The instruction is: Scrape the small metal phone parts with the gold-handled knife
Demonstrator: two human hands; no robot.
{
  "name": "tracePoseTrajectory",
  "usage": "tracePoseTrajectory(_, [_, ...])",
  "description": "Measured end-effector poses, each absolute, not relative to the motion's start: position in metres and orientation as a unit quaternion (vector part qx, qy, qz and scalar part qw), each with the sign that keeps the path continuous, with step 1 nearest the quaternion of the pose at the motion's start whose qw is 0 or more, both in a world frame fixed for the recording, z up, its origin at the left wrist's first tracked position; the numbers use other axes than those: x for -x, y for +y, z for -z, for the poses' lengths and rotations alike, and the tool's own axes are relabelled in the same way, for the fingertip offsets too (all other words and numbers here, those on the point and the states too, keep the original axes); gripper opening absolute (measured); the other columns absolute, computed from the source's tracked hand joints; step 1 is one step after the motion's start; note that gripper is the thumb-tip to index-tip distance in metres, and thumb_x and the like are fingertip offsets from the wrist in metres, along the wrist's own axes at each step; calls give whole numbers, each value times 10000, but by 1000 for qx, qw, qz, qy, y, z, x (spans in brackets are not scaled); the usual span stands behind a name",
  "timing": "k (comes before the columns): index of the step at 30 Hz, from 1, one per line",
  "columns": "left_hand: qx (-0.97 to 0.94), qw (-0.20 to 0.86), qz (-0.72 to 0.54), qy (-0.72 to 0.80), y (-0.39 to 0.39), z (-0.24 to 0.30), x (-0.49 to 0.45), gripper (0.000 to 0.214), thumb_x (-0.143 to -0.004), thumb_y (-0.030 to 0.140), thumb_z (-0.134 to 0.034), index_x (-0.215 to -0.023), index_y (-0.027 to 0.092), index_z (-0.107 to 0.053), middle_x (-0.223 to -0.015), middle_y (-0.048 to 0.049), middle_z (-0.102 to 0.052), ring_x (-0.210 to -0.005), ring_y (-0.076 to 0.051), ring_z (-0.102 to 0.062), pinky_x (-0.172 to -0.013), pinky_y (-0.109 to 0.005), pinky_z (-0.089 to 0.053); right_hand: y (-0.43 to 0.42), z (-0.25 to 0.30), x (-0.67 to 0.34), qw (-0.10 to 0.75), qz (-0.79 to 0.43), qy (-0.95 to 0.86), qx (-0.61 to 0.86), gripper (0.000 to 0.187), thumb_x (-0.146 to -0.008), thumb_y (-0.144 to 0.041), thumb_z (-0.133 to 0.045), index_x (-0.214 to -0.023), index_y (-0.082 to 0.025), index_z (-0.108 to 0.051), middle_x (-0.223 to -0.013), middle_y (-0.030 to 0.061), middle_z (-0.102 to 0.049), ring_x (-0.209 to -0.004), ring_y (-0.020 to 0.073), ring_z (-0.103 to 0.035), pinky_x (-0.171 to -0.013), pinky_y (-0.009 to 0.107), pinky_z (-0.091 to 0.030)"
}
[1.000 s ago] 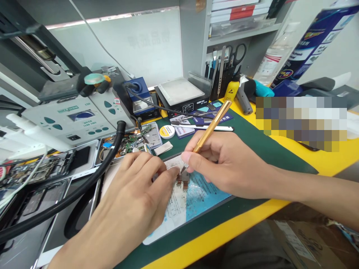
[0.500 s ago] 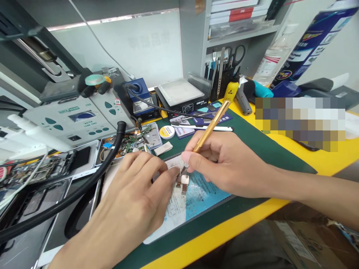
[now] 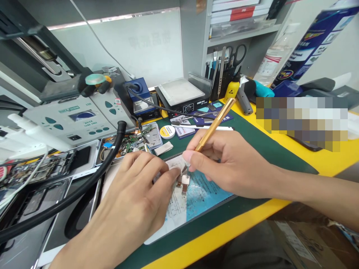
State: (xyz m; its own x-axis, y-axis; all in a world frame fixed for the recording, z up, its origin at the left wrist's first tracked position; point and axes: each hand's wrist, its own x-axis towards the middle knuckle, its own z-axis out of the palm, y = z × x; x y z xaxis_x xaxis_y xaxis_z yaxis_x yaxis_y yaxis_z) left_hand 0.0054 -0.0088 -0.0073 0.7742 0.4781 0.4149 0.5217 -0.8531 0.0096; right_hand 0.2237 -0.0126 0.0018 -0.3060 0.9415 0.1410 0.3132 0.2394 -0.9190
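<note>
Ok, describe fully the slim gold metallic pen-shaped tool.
The slim gold metallic pen-shaped tool has a shiny shaft and a dark pointed tip. It slants, tip down and leftward, gripped like a pen by the right hand, which hides its lower middle. The tip is beside a small brown and white part; contact is unclear.

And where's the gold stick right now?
In the head view, the gold stick is just right of centre, held in the right hand, its pointed tip by the small brown-and-white part, near the left hand.
</note>
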Motion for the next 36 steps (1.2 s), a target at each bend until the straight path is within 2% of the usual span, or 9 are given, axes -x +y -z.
tracePoseTrajectory(9, [944, 54, 190, -266, -10, 8, -4, 233, -939, 74, -542, -1129, 120, -668, -898, -92, -610, -854, -237, -539, -734, -455, -447, -13, -2, -224, 350, -402, -708, 464, 160, -954, -268, -573, -809, -206, -596, -591, -46, -527, -486, 97, -449, -436, 239, -329])
tracePoseTrajectory(14, [943, 52, 183, -272, -9, 8, -4, 224, -942, 77, -521, -1102, 113, -674, -909, -93, -602, -866, -233, -530, -740, -447, -439, -13, -3, -224, 361, -414, -698, 459, 163, -965, -284, -573, -821, -209, -597, -608, -35, -542, -494, 111, -493, -437, 244, -347])
tracePoseTrajectory(19, [940, 51, 190, -280, -9, 7, -5, 229, -942, 82, -538, -1125, 123, -669, -907, -86, -605, -868, -229, -537, -746, -440, -438, -8, -15, -235, 373, -366, -699, 488, 397, -1013, -386, -485, -662, -204, -530, -636, 7, -542, -536, 128, -504, -465, 272, -351])
tracePoseTrajectory(21, [939, 53, 193, -281, -9, 8, -4, 233, -941, 86, -548, -1141, 114, -665, -911, -90, -608, -879, -234, -542, -755, -445, -439, -6, -22, -242, 338, -340, -729, 489, 407, -1031, -370, -436, -671, -203, -531, -661, 18, -556, -600, 146, -525, -508, 283, -365])
tracePoseTrajectory(24, [938, 55, 205, -274, -10, 9, -4, 211, -935, 80, -552, -1110, 100, -668, -901, -92, -610, -883, -239, -536, -766, -454, -432, -6, -28, -248, 244, -309, -784, 480, 333, -1046, -356, -394, -806, -208, -569, -680, 1, -553, -623, 155, -513, -548, 293, -363])
tracePoseTrajectory(27, [937, 54, 208, -275, -11, 11, -3, 198, -940, 80, -531, -1077, 105, -672, -887, -86, -602, -869, -235, -514, -761, -448, -413, -8, -31, -248, 164, -293, -818, 467, 311, -1058, -380, -372, -826, -212, -494, -720, -12, -553, -628, 150, -481, -570, 299, -344])
tracePoseTrajectory(29, [935, 34, 211, -282, -12, 11, -4, 215, -943, 86, -519, -1099, 122, -664, -911, -84, -602, -882, -233, -504, -769, -441, -403, -10, -32, -246, 145, -288, -825, 464, 309, -1065, -370, -358, -814, -215, -446, -717, -20, -537, -619, 144, -462, -566, 301, -322])
tracePoseTrajectory(32, [928, -17, 227, -296, -15, 9, -6, 226, -935, 104, -522, -1112, 159, -651, -969, -81, -606, -935, -239, -497, -827, -448, -399, -12, -35, -245, 173, -299, -818, 460, 295, -1065, -343, -359, -831, -205, -474, -749, -14, -543, -649, 143, -475, -588, 300, -332])
tracePoseTrajectory(36, [919, -50, 245, -305, -18, 6, -9, 206, -913, 142, -538, -1074, 190, -658, -987, -74, -607, -964, -246, -491, -905, -471, -401, -7, -41, -254, 292, -290, -773, 483, 275, -1046, -370, -421, -884, -192, -554, -733, -22, -483, -647, 134, -446, -589, 280, -348])
